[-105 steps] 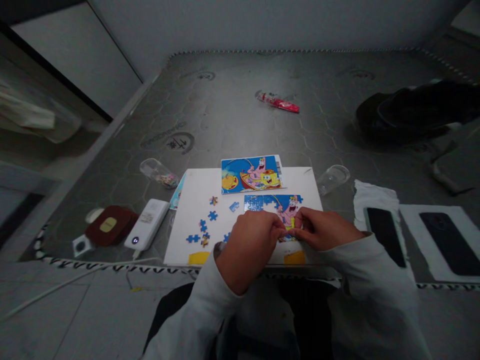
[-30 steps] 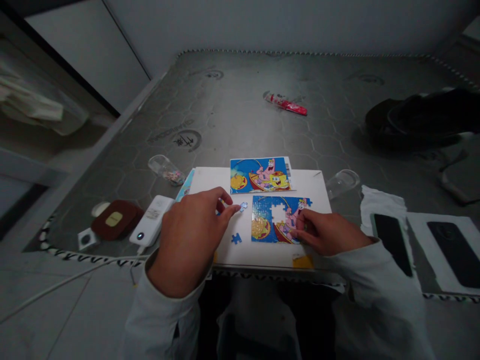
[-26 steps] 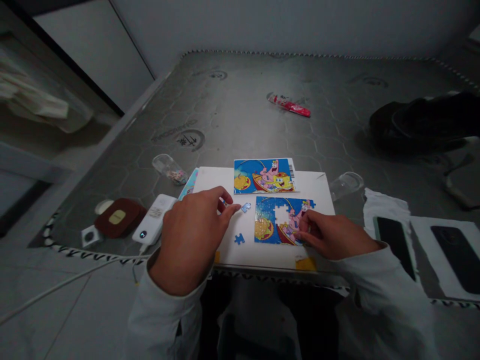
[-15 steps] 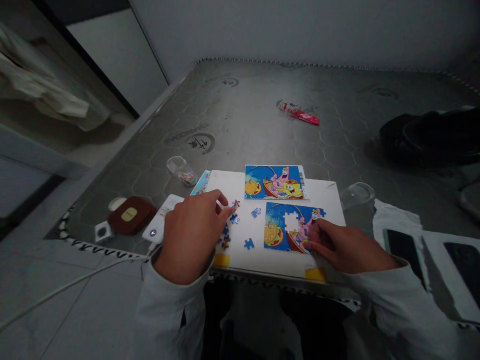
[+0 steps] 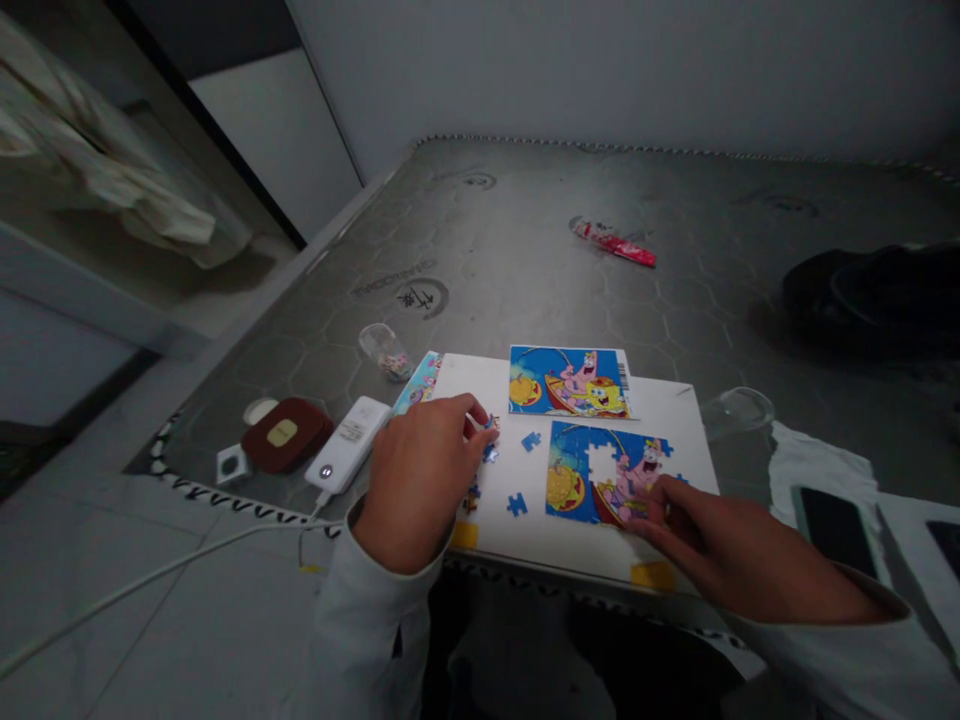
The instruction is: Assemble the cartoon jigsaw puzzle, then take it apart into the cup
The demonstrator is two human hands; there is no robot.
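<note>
A partly assembled jigsaw puzzle (image 5: pixel 568 465) with a cartoon picture lies on a white board (image 5: pixel 491 520), a gap showing in its upper middle. At its lower right edge is my right hand (image 5: pixel 712 540), fingers curled and pinched; whatever they hold is hidden. My left hand (image 5: pixel 424 470) pinches a small puzzle piece at the board's left side, above a cluster of pieces (image 5: pixel 471 497) it partly covers. Two loose blue pieces, an upper puzzle piece (image 5: pixel 531 441) and a lower puzzle piece (image 5: pixel 517 504), lie between the hands. Behind the puzzle rests the matching picture card (image 5: pixel 566 382).
Left of the board are a white power bank (image 5: pixel 351 440) with a cable, a brown case (image 5: pixel 285 437) and a clear cup (image 5: pixel 385 352) with small bits inside. To the right lie another clear cup (image 5: pixel 739 412) and a phone (image 5: pixel 836 530). A red wrapper (image 5: pixel 615 243) lies farther back.
The camera view has shifted, so the whole scene sits slightly lower and farther right. Both hands stay near the same spots on the board, with the right forearm turned a little.
</note>
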